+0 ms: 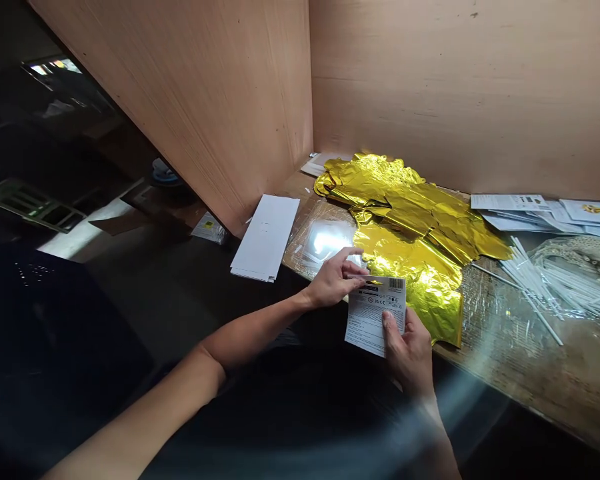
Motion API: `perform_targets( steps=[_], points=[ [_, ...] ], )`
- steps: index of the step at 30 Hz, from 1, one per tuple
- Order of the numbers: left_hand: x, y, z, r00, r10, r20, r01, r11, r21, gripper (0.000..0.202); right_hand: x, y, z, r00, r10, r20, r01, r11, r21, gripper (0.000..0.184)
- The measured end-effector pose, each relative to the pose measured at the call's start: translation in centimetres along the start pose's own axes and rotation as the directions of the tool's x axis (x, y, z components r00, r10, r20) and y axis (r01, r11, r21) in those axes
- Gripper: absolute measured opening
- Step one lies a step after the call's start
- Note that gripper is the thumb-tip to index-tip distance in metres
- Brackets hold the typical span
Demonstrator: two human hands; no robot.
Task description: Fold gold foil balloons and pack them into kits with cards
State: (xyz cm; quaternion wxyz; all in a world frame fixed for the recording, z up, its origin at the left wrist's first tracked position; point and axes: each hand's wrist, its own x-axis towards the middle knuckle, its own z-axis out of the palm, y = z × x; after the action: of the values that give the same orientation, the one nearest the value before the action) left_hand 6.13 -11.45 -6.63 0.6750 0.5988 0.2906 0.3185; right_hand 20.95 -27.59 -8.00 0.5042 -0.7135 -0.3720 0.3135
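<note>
The printed card (375,315) sat between both hands, just above the near edge of the table (530,353) and overlapping a gold foil balloon (420,243) from the near side. A barcode (389,283) marked its far right corner, and the print ran left to right. From this angle, I could not tell which side of the card was longer. The left hand (333,280) was at the far left corner, with its fingers (353,257) curled closed over the far edge. The right hand (407,353) was nearer the camera and lay to the near right, its thumb (390,327) pressed flat on the printed face while the other fingers stayed hidden behind, gripping the card. To the left, a clear plastic bag (320,240) lay on the table beside the balloon, and a stack of white cards (265,237) rested further left. Loose white sticks (535,280) and a mesh bag (575,257) lay to the right, with paper sheets (525,213) beyond them against a wooden panel (455,87)
</note>
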Motion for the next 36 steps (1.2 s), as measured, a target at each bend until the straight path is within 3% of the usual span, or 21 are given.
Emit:
perform_targets(
  steps=[2,5,7,9,14,18,21,27,29,31,33,36],
  points=[
    [-0.4,-0.2,0.4,0.998,-0.052,-0.019,0.052,0.998,-0.047,0.068,-0.1,0.4,0.2,0.999,0.035,0.015,-0.037,0.988,0.149,0.036],
    [-0.7,0.0,0.9,0.986,-0.152,0.062,0.162,0.966,-0.201,0.075,-0.2,0.8,0.1,0.990,0.082,0.119,-0.118,0.934,0.338,0.049],
    [-0.6,0.2,1.4,0.970,-0.215,0.109,0.239,0.913,-0.331,0.079,-0.3,0.7,-0.3,0.977,0.093,0.193,-0.161,0.912,0.378,0.059],
    [-0.1,0.3,2.3,0.954,-0.275,0.118,0.298,0.853,-0.427,0.079,-0.4,0.5,-0.8,0.976,0.095,0.196,-0.164,0.914,0.371,0.064],
    [1.1,-0.3,6.2,0.918,-0.371,0.142,0.391,0.784,-0.481,0.067,-1.2,0.3,-2.8,0.989,0.140,0.045,-0.147,0.906,0.397,0.066],
    [1.3,-1.1,9.4,0.895,-0.307,0.322,0.432,0.777,-0.458,0.062,-2.4,1.1,-4.1,0.980,0.172,-0.103,-0.108,0.886,0.451,0.072],
    [1.4,-1.5,10.9,0.889,-0.259,0.378,0.414,0.808,-0.420,0.062,-3.1,1.7,-5.0,0.960,0.172,-0.220,-0.048,0.878,0.477,0.078],
    [1.6,-1.4,12.6,0.872,-0.249,0.421,0.414,0.836,-0.361,0.059,-3.6,2.8,-7.0,0.961,0.169,-0.221,-0.022,0.838,0.546,0.088],
    [1.8,-1.1,13.0,0.902,-0.247,0.354,0.388,0.823,-0.414,0.057,-4.0,3.6,-6.6,0.958,0.165,-0.236,0.012,0.797,0.603,0.078],
    [1.9,-1.1,13.5,0.925,-0.254,0.283,0.366,0.798,-0.479,0.058,-4.6,4.4,-5.5,0.952,0.195,-0.235,0.004,0.761,0.648,0.055],
    [1.8,-1.4,14.1,0.923,-0.274,0.271,0.378,0.784,-0.492,0.058,-5.3,5.1,-4.3,0.936,0.267,-0.228,-0.047,0.738,0.673,0.046],
    [1.8,-2.2,14.5,0.890,-0.302,0.341,0.432,0.798,-0.420,0.058,-6.2,5.7,-3.6,0.902,0.354,-0.247,-0.083,0.704,0.705,0.045]
  ],
)
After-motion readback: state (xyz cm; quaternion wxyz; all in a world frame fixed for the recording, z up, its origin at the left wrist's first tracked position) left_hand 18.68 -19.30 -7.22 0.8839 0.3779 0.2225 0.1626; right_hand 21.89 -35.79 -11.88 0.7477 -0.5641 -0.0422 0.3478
